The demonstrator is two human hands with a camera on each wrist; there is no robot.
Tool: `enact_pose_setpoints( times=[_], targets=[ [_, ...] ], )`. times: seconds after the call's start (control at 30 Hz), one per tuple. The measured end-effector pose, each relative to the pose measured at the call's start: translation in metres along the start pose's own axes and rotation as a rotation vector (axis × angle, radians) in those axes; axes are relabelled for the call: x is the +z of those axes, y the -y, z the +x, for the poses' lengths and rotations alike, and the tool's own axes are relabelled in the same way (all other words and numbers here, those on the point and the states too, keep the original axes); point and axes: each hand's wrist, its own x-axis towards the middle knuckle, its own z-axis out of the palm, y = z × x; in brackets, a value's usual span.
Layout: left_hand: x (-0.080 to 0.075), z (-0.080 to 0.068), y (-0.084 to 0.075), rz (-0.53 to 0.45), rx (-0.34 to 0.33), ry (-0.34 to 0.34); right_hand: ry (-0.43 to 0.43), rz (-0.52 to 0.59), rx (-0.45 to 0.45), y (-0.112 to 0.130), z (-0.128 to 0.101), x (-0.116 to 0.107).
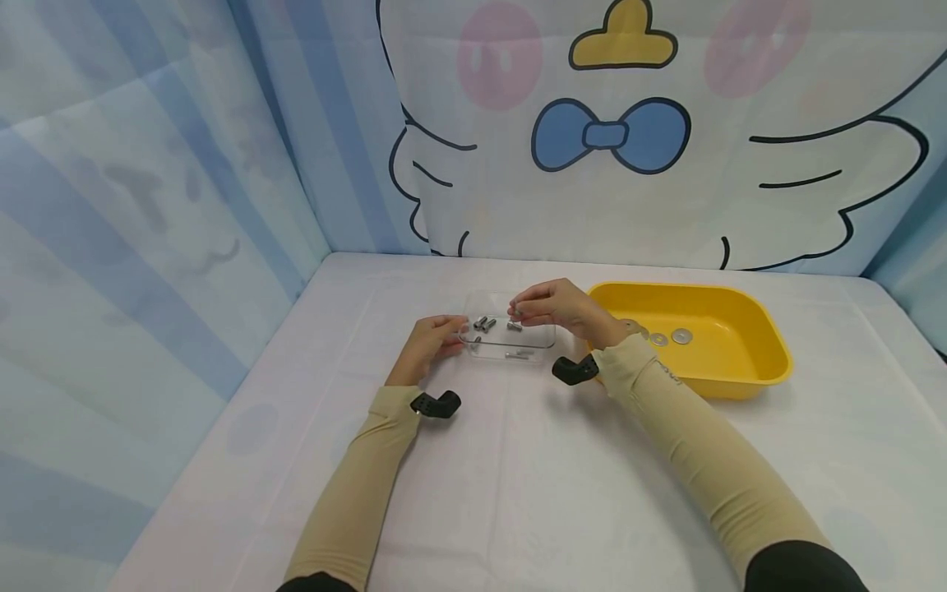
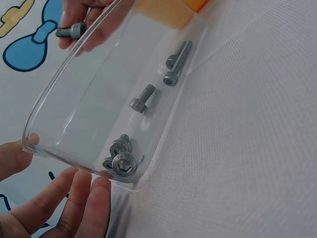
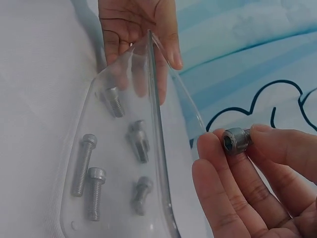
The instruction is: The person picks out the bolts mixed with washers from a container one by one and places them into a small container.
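A clear plastic tray (image 1: pixel 538 335) lies on the white table, with several steel socket-head bolts (image 1: pixel 484 323) loose in it. My left hand (image 1: pixel 446 335) holds the tray's left end, thumb on the rim and fingers (image 2: pixel 83 198) against the end wall. My right hand (image 1: pixel 519 310) hovers over the tray's far rim and pinches one short bolt (image 3: pixel 236 140) between thumb and fingertips. The left wrist view shows that bolt (image 2: pixel 69 31) beyond the tray wall (image 2: pixel 74 99), apart from the bolts (image 2: pixel 143 98) on the floor. In the right wrist view, the tray rim (image 3: pixel 161 144) stands between the held bolt and the loose bolts (image 3: pixel 138 141).
A yellow plastic bin (image 1: pixel 747 362) stands right of the tray, behind my right wrist, with flat washers (image 1: pixel 681 335) on its floor. Printed fabric walls close the table on the left and at the back. White cloth lies bare toward the front edge.
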Motion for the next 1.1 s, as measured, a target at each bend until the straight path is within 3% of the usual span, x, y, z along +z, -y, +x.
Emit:
enact_pose_setpoints(
  times=[0.53,1.1],
  targets=[
    [0.0002,-0.0007,0.0002,0.007,-0.008,-0.001,-0.027,-0.063,0.039,0.0004,-0.0002,0.0029],
    [0.0000,-0.0024,0.0002,0.013,-0.006,0.003,0.009,-0.007,0.030,-0.0004,0.0006,0.0019]
  ],
)
